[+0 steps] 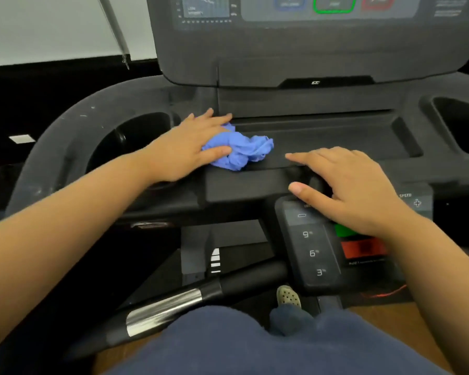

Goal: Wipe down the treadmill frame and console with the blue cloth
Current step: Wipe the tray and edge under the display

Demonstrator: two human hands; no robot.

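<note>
A crumpled blue cloth lies on the left end of the black console tray of the treadmill. My left hand lies flat over the cloth's left part, fingers straight and thumb along its near edge, pressing it onto the tray. My right hand rests with spread fingers on the tray's front lip, right of the cloth and apart from it, with the thumb over the top of the button panel. The console screen rises behind the tray.
A deep cup holder sits left of my left hand and another at the far right. A panel with number keys, a green and a red button lies below my right hand. A handlebar with a silver band crosses lower left.
</note>
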